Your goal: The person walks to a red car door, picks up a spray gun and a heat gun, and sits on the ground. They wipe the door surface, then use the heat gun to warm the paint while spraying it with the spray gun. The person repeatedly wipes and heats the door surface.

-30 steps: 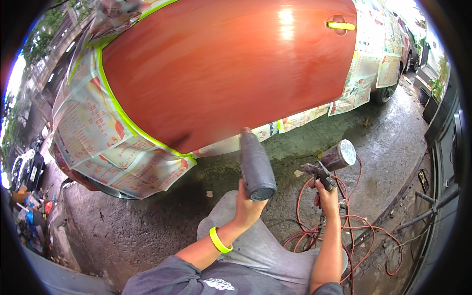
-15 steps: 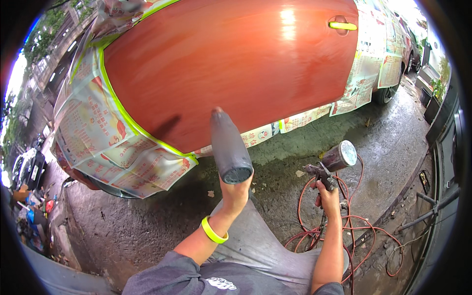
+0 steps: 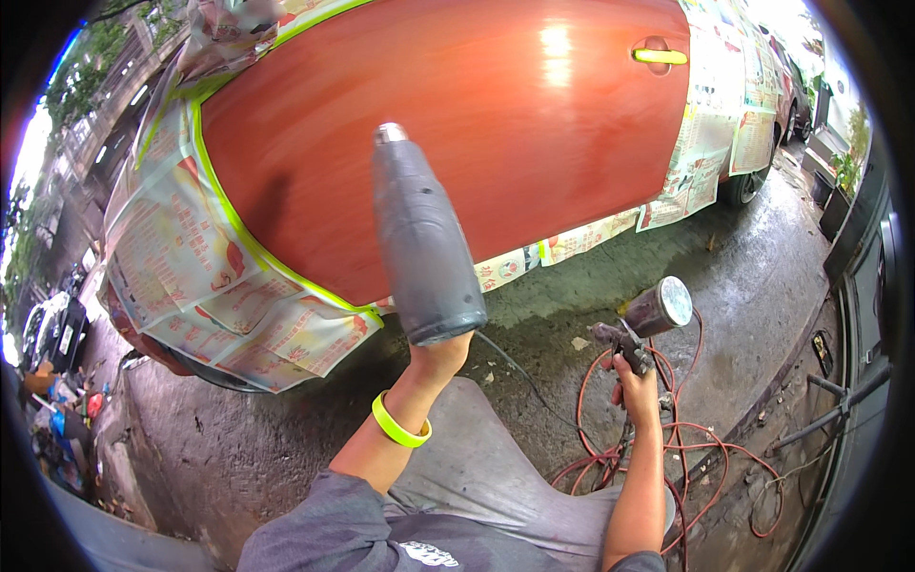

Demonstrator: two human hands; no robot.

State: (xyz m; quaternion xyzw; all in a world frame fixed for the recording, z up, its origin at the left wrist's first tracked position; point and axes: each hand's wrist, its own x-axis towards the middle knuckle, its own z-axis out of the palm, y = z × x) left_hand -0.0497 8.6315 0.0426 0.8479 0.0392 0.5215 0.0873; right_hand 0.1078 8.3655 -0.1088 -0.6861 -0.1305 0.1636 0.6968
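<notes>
My left hand [image 3: 441, 357] is closed around the grip of a dark grey heat gun [image 3: 424, 238], its fingers mostly hidden behind the tool's body. The metal nozzle points up and away, in front of a reddish-orange car door [image 3: 496, 124]; any gap between nozzle and door is hard to judge. Lower right, my right hand [image 3: 637, 379] is wrapped round the handle of a spray gun [image 3: 624, 345], whose round paint cup [image 3: 658, 307] tilts to the right. A bright yellow band circles my left wrist. Yellow masking tape covers the door handle [image 3: 660, 57].
Printed masking paper [image 3: 205, 248] with yellow-green tape edges the door. A red air hose [image 3: 581, 410] lies coiled on the wet concrete floor [image 3: 257, 448] near my right arm, and a thin dark cable [image 3: 524, 372] runs there too. Metal stand legs [image 3: 843, 405] stand at the right.
My left hand has raised the heat gun's nozzle higher and slightly left along the door, showing more of its body. The spray gun in my right hand has hardly moved.
</notes>
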